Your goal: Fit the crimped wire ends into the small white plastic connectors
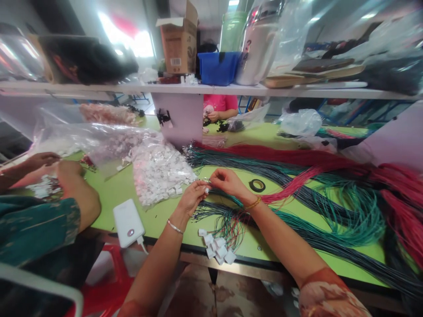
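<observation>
My left hand is closed in a pinch on a small white plastic connector. Just beside it, the fingers of my right hand are pinched together on what looks like the metal-tipped end of a wire; the fingertips partly hide it. Dark and green wires run out beneath my right hand. Below my hands, several white connectors with thin wires attached hang over the table's front edge. Left of my hands lies a clear bag of loose white connectors.
Long bundles of red wires and green wires stretch to the right. Black tape lies behind my right wrist. A white power bank sits at the front edge. A co-worker's arm is at left; a shelf crosses above.
</observation>
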`<state>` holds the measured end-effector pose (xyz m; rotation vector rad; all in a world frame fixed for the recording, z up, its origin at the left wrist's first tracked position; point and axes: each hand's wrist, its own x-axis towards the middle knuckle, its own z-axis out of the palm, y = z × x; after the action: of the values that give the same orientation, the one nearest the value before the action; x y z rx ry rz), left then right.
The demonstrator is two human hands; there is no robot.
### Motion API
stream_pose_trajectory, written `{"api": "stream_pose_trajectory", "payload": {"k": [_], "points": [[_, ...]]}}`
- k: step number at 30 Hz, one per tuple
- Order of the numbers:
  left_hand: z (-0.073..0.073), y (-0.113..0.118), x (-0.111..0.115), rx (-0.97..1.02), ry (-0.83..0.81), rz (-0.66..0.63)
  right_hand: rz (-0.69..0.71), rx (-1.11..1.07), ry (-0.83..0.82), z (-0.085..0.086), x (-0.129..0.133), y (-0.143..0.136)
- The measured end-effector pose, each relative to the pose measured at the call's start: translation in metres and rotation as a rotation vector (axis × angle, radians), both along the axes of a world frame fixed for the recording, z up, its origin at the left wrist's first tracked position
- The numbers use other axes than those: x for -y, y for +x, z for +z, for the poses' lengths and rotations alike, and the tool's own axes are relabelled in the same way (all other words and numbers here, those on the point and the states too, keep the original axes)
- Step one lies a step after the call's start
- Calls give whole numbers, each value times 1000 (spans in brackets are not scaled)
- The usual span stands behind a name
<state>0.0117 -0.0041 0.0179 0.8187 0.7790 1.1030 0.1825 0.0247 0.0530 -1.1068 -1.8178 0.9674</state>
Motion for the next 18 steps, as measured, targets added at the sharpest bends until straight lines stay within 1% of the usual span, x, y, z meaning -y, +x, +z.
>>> {"api": "stream_pose_trajectory", "payload": {"k": [3,7,10,14,16,18], "points": [[-2,1,-1,13,16,17,-24,1,-67,-12,4,9],[-8,4,-2,13,40,47,-50,-30,-66,-25,13,10],[-11,5,-4,16,26,53,-44,-20,-61,-29,17,6],[-8,7,-3,-4,29,51,-39,-13,-122,-32,15,4],[-6,9,-2,-55,55,58,-35,-40,-167,-35,13,4],[-5,11,0,-146,119,94,-19,-90,-231,-39,12,3]]}}
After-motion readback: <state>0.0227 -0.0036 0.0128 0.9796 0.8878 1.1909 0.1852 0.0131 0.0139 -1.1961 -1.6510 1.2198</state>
